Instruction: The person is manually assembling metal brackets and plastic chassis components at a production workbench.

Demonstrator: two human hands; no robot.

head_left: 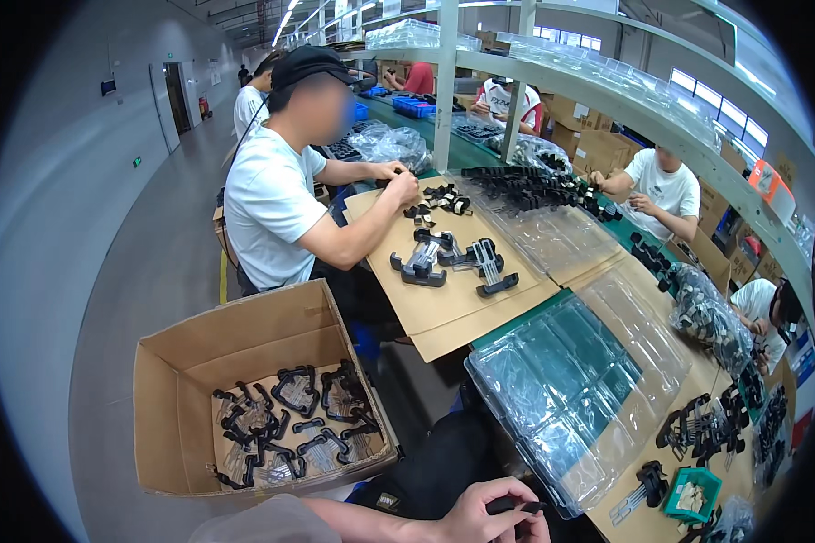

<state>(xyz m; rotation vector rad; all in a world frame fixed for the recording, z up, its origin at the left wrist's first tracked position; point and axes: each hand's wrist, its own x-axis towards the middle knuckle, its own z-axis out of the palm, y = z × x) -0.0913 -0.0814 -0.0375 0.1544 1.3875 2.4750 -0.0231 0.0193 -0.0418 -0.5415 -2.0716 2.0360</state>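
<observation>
Open cardboard box [177, 398] sits lower left, black plastic clips [290, 425] loose inside. Right of the box: clear blister trays [570, 389]; beyond the box, a seated co-worker [276, 199].

You've got a small black plastic part [509, 503] down at the bottom edge of the view, low over your lap. It's dark, slim and elongated, lying roughly level, running left to right. Most of it is buried: only a short stretch shows, poking out toward the right, so its full shape can't be told. It sits just below the near corner of the clear plastic blister tray [552, 407], close to it but apart. That tray is transparent and glossy, with moulded compartments, lying flat on the green bench top, its near corner hanging over the bench edge toward you.
</observation>
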